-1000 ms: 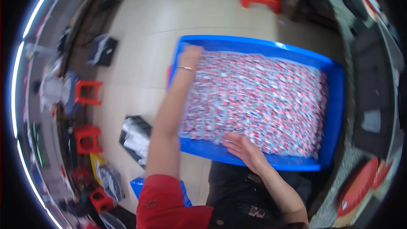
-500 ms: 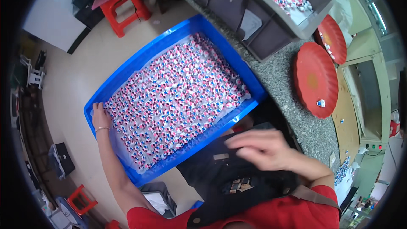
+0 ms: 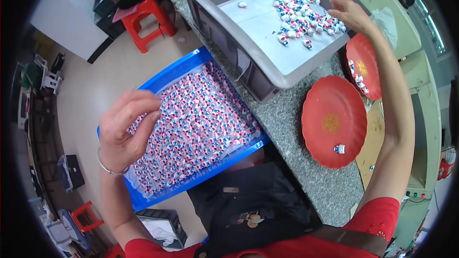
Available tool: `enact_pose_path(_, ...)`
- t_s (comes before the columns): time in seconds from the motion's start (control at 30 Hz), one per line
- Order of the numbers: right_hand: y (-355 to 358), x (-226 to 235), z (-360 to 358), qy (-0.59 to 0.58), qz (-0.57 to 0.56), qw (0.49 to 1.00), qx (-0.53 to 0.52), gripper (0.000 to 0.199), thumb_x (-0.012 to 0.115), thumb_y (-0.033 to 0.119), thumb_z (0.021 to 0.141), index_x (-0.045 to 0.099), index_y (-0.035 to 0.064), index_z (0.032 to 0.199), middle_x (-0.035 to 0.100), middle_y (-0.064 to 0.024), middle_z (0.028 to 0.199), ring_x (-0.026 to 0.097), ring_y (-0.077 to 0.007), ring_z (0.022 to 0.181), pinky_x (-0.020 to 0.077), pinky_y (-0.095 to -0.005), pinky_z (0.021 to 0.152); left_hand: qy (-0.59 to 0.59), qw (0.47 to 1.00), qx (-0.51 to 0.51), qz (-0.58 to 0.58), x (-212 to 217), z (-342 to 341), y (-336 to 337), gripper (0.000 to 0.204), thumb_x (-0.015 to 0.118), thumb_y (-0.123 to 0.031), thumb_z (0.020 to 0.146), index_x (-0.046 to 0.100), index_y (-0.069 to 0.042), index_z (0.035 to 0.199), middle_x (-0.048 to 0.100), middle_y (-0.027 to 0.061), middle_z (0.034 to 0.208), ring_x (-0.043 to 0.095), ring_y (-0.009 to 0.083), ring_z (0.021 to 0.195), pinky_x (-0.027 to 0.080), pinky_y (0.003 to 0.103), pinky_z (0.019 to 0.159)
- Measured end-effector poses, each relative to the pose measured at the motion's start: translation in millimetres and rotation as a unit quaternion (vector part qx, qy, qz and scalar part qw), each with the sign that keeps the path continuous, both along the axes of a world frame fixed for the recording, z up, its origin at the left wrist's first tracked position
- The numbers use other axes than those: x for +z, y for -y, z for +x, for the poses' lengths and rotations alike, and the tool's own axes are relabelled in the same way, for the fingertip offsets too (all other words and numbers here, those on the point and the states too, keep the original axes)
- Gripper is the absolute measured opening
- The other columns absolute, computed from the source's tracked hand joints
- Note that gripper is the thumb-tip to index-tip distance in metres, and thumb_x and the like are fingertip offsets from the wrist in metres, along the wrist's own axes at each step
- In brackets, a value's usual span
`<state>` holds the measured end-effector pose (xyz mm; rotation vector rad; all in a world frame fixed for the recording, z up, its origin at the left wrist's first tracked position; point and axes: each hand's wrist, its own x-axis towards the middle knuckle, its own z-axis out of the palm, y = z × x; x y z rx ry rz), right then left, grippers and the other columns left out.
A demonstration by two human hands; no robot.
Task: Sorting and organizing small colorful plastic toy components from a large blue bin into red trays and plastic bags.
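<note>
My left hand [image 3: 130,126] is raised over the blue tray [image 3: 196,188], fingers loosely bent and thumb close to them; nothing shows in it. The tray is filled with small white, pink and blue figure-like pieces [image 3: 191,114] on a pale liner. On the counter stands a grey bin [image 3: 248,52] lined with white paper, and similar loose pieces [image 3: 306,14] are heaped toward its far right. My right hand [image 3: 351,14] reaches over the bin's right side beside that heap, fingers apart. No piece can be made out in it.
Two red scalloped plates stand on the speckled counter [image 3: 287,129]: the nearer plate [image 3: 330,100] carries one small piece, the farther plate [image 3: 366,62] several. A red stool [image 3: 148,21] is at the upper left, near a seated person. A dark crate [image 3: 167,220] lies below the tray.
My left hand has let go of the tray's left edge and risen over it. My right hand has moved from before my apron up to the grey bin, which now shows more of its inside.
</note>
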<state>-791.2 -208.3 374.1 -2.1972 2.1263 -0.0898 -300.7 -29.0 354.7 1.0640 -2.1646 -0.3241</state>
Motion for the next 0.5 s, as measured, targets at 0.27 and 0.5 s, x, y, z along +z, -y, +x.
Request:
enact_pose_path(0.27,90.2,-35.4,-48.0,-0.085,0.249,0.961,-0.084,0.087,0.085,0.027,0.055,0.048,0.0027,0.129,0.055,-0.0162,0.129,0.052,-0.0297,0.12,0.0425,-0.0376,0.099,0.066,0.964,-0.258,0.021,47.3,-109.1,170.7,0.014,0.066,-0.002,0.079,0.063,0.0,0.093,0.063,0.0125,0.09,0.063,0.0236,0.078,0.052,0.032,0.069)
enact_pose_path(0.5,120.5,-68.7,-96.3,-0.042,0.315,0.94,-0.119,0.121,0.089,0.022,0.047,0.022,0.0138,0.147,0.037,-0.0185,0.142,0.044,-0.0349,0.127,0.0382,-0.0405,0.105,0.316,0.899,-0.285,0.102,-6.3,-251.3,298.0,0.057,0.07,-0.021,0.077,0.049,-0.009,0.129,0.057,0.0181,0.114,0.059,0.0339,0.104,0.047,0.041,0.091)
